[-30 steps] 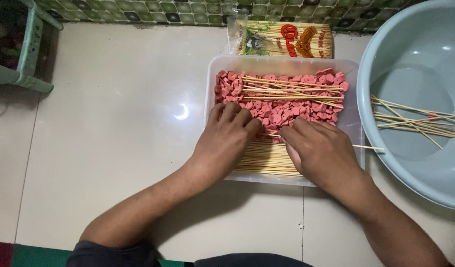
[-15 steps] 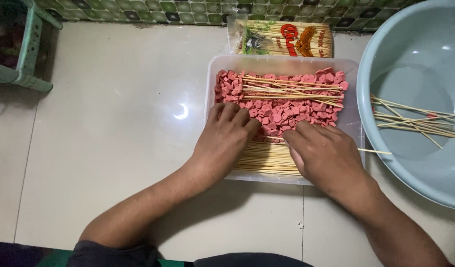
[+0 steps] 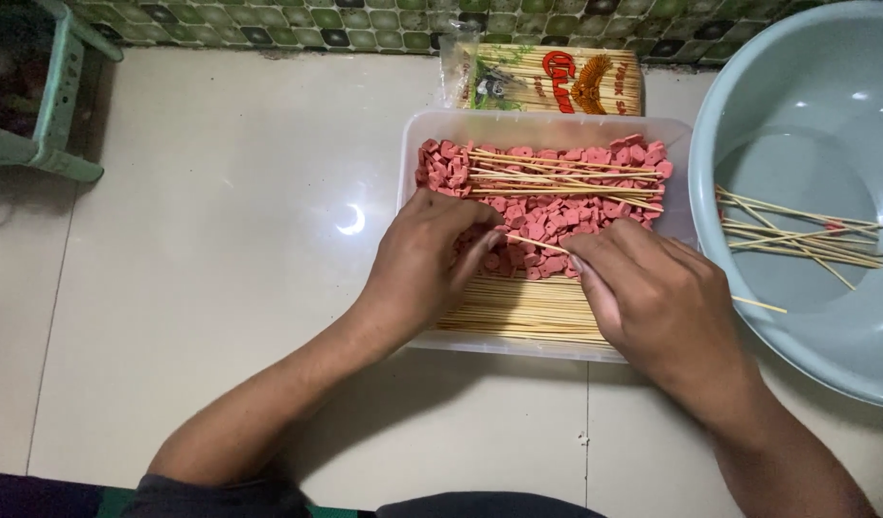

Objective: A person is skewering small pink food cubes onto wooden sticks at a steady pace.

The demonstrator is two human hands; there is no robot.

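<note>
Right hand [image 3: 657,297], its grip closed on one skewer [image 3: 542,246], has drawn back toward the near right edge of the tray [image 3: 547,125] since a second ago, so the stick's tip now points at the left hand [image 3: 427,259], whose fingertips stay pinched over the pink slices [image 3: 557,216], though what they hold cannot be made out. The shift suggests a slice is being set to the point; bare skewers lie in the tray's near half, more sticks in the basin [image 3: 796,105] at right, a skewer pack [image 3: 547,82] beyond, all on the tiled floor [image 3: 221,240]
</note>
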